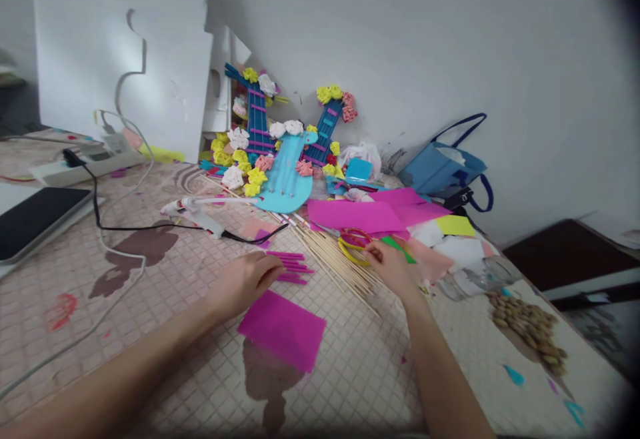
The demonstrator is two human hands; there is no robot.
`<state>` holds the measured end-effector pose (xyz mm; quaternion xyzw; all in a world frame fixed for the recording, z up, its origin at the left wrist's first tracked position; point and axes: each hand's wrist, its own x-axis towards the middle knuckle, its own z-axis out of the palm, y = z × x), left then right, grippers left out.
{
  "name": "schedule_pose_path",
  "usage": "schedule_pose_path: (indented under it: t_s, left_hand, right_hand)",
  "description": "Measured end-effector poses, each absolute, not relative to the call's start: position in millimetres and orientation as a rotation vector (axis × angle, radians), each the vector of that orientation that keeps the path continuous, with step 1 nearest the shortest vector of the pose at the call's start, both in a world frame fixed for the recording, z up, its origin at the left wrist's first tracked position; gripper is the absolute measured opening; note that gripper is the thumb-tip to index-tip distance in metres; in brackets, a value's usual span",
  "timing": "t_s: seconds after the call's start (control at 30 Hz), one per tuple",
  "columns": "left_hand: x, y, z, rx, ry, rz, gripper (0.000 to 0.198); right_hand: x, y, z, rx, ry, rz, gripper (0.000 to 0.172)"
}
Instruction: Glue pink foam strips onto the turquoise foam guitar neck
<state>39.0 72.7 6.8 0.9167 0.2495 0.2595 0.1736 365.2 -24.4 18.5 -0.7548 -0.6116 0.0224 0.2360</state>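
Head view: we see the left hand (247,279) just left of centre, lying palm down on the table (350,372), its fingers loosely curled, the tips touching a small row of pink sticks (293,267); whether it grips any of them we cannot tell. Just below that hand, lower centre, a pink sheet (283,329) lies flat. The right hand (390,267), right of centre, reaches onto the yellow-handled scissors (353,245), fingers bent and touching the handles; we cannot tell whether they have closed round them. Under and beside this hand a bundle of skewers (335,265) fans out diagonally. Above it lie larger pink sheets (360,215), with white, yellow and peach pieces to the right. A glue gun (200,215) with a black cord sits left of centre. At upper centre, flower-covered blue craft pieces (280,152) lean against the wall, and a blue bag (445,165) stands to their right. A phone (35,215) lies at the left edge.
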Motion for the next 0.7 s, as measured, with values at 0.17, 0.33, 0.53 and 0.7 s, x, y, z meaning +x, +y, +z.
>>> schedule_pose_path:
  t_s: [0.17,0.33,0.53,0.7]
  left_hand:
    - [38,74,6,2.605,0.718,0.701,0.020]
    - [39,72,8,2.634,0.701,0.728,0.023]
    - [38,72,8,2.622,0.700,0.737,0.024]
    - [36,74,8,2.623,0.732,0.736,0.024]
  right_hand:
    - [381,-17,7,-2.070,-1.636,-0.084,0.015]
    - [388,-6,-2,-2.073,-1.738,-0.157,0.014]
    - [382,5,-14,-2.068,-1.874,-0.171,0.019]
    - [387,0,-8,-2.076,-1.846,-0.241,0.019]
